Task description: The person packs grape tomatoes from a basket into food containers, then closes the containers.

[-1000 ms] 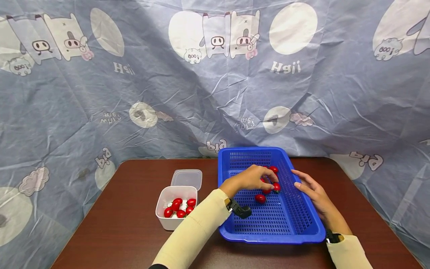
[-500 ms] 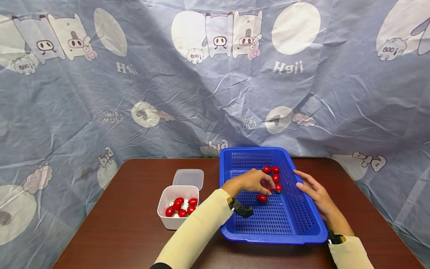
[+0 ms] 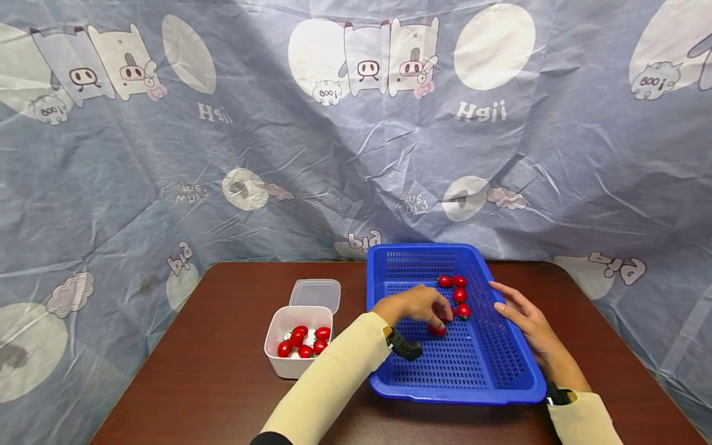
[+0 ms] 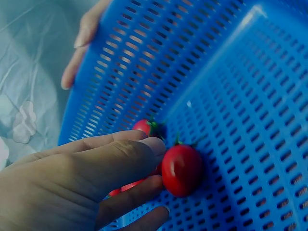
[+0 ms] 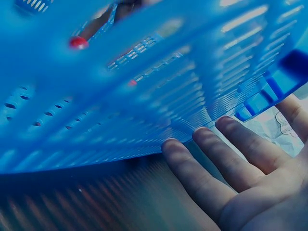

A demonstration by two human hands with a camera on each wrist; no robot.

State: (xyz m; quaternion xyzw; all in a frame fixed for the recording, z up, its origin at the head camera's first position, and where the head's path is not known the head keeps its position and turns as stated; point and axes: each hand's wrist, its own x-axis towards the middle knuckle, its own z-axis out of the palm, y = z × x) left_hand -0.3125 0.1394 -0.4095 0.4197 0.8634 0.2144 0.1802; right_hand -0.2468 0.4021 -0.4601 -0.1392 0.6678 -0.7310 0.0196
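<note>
A blue plastic basket (image 3: 456,395) holds several red cherry tomatoes with green stems. My left hand (image 3: 419,303) reaches in among them, its fingertips bent down at the nearest cherry tomato (image 3: 437,331). In the left wrist view the left thumb and fingers lie right beside that tomato (image 4: 183,171); more red shows behind them. The thumb hides the space between the fingers, so I cannot tell whether a tomato is held there. My right hand (image 3: 528,324) rests at the basket's right rim. Its straight fingers (image 5: 240,149) lie along the outer wall in the right wrist view.
Left of the basket stands a white plastic box (image 3: 283,364) with several cherry tomatoes in it, partly behind the left sleeve. Its clear lid (image 3: 317,293) lies behind it on the brown table (image 3: 222,346). A patterned cloth (image 3: 311,154) hangs at the table's back edge.
My left hand has moved nearer within the basket, from the tomatoes further back down to the nearest one. The right hand stays at the rim. The whole head view has shifted slightly.
</note>
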